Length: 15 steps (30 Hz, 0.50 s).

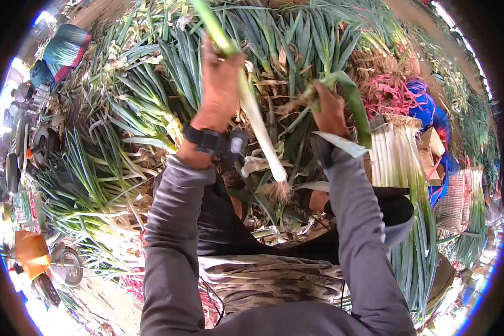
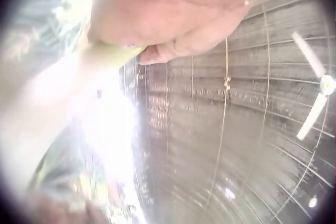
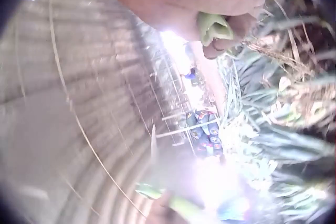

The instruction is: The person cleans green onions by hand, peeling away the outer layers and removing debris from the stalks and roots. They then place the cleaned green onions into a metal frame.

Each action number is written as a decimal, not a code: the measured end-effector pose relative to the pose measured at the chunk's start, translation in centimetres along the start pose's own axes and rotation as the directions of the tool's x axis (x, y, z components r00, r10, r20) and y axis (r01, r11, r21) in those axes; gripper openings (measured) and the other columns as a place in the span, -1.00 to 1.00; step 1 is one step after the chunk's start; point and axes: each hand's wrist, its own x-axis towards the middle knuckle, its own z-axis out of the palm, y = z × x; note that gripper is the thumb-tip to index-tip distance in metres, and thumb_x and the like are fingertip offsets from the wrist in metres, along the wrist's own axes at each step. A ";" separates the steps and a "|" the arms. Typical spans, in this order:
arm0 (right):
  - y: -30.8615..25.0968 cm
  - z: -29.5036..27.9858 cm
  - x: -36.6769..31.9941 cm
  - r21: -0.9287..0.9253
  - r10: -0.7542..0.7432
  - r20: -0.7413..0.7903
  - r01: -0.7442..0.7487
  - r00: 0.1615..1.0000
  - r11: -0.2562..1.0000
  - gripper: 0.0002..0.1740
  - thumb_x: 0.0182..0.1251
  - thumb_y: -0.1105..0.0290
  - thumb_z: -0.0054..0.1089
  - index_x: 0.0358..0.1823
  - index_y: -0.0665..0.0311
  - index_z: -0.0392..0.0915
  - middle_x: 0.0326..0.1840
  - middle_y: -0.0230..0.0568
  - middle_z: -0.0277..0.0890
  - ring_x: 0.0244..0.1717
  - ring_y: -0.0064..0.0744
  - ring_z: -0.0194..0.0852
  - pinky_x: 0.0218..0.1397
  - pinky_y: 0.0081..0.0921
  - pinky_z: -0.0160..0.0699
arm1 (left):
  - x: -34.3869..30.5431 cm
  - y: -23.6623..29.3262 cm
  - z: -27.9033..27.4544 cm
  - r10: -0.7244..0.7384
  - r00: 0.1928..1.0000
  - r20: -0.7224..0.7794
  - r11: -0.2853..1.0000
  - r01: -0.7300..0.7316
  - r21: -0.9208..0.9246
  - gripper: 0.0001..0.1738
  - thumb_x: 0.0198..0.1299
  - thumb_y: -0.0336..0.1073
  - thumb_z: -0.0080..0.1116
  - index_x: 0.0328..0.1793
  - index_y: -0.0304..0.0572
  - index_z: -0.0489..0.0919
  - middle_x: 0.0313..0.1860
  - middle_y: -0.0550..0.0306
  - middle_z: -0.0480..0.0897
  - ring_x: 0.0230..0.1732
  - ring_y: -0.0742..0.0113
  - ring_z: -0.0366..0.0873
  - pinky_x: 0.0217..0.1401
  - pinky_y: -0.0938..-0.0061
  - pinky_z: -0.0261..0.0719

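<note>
- The left hand (image 1: 218, 84) grips 1 long leek (image 1: 260, 134) with fingers curled round its green part; the white stem slants down from that grip towards the person's lap, roots (image 1: 278, 191) at the lower end.
- The right hand (image 1: 330, 112) holds 1 green leaf (image 1: 355, 101), which folds over beside the fingers; the right wrist view shows a rolled green end (image 3: 214, 28) between them.
- The 2 hands are apart, with the leek's white stem between them.
- Beyond both grips lie loose leeks (image 1: 179, 67); to the right of the right hand are a row of pale stalks (image 1: 395, 154) and pink ties (image 1: 386, 92).
- The step in hand looks like parting outer leaves from the stem, though the frames cannot settle it.
- Another pull would call for a steady left grip and the right fingers free of this leaf.
</note>
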 end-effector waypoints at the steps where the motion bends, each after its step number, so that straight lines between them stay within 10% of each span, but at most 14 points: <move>1: 0.3 -0.5 -1.2 0.081 0.000 -0.030 0.003 1.000 0.997 -0.69 0.32 0.55 0.28 0.09 0.40 0.57 -0.31 -0.23 0.59 -0.28 -0.37 0.62 -0.29 -0.38 0.55 | 1.7 0.6 -1.8 0.073 0.994 -0.076 0.997 -0.074 -0.003 0.06 0.16 -0.76 0.09 0.73 0.26 0.04 0.11 0.06 0.48 -0.04 0.30 0.51 0.00 0.45 0.70; 3: -1.9 -0.7 -2.7 0.792 0.568 0.200 -0.473 0.799 0.387 -0.78 0.47 0.26 0.29 -0.17 0.28 0.58 -0.45 -0.37 0.50 -0.51 -0.56 0.48 -0.49 -0.53 0.36 | 3.8 1.7 -5.3 0.270 0.950 -0.156 0.963 -0.270 0.021 -0.16 0.20 -0.63 0.20 0.59 0.12 0.26 -0.10 0.15 0.55 -0.20 0.32 0.53 -0.18 0.49 0.65; 6: -1.5 1.0 -10.1 0.571 0.700 0.361 -0.739 0.616 0.356 -0.71 0.44 0.19 0.32 -0.16 0.30 0.58 -0.30 -0.28 0.61 -0.44 -0.45 0.55 -0.44 -0.49 0.48 | 5.0 3.1 -9.0 0.354 0.880 -0.317 0.932 -0.358 0.048 -0.30 0.29 -0.59 0.21 0.51 0.02 0.26 -0.12 0.12 0.55 -0.25 0.32 0.54 -0.22 0.45 0.62; 11: 11.7 8.4 -28.9 0.223 0.436 0.472 -0.582 0.767 0.782 -0.75 0.49 0.34 0.12 0.07 0.30 0.57 -0.20 -0.13 0.63 -0.26 -0.21 0.64 -0.20 -0.29 0.67 | 4.1 4.2 -8.9 0.291 0.865 -0.410 0.938 -0.342 -0.057 -0.46 0.35 -0.53 0.22 0.38 -0.08 0.30 -0.14 0.16 0.54 -0.27 0.33 0.54 -0.17 0.41 0.59; 14: 11.3 9.0 -18.9 -0.246 0.265 0.512 -0.156 0.817 0.957 -0.66 0.37 0.48 0.15 0.16 0.23 0.46 -0.06 -0.05 0.63 -0.16 -0.18 0.64 -0.04 -0.32 0.67 | 4.3 3.2 -8.4 0.290 0.879 -0.379 0.943 -0.331 -0.045 -0.62 0.38 -0.46 0.23 0.27 -0.20 0.42 -0.08 0.14 0.61 -0.18 0.31 0.60 -0.07 0.37 0.58; 15: 7.3 8.1 -11.1 -0.075 0.215 0.479 -0.205 0.851 0.976 -0.56 0.40 0.28 0.12 0.26 0.25 0.40 0.06 -0.02 0.58 -0.11 -0.18 0.66 0.01 -0.30 0.67 | 4.5 2.9 -8.4 0.289 0.885 -0.366 0.944 -0.327 -0.047 -0.63 0.38 -0.44 0.23 0.26 -0.20 0.43 -0.08 0.14 0.61 -0.17 0.31 0.60 -0.04 0.36 0.57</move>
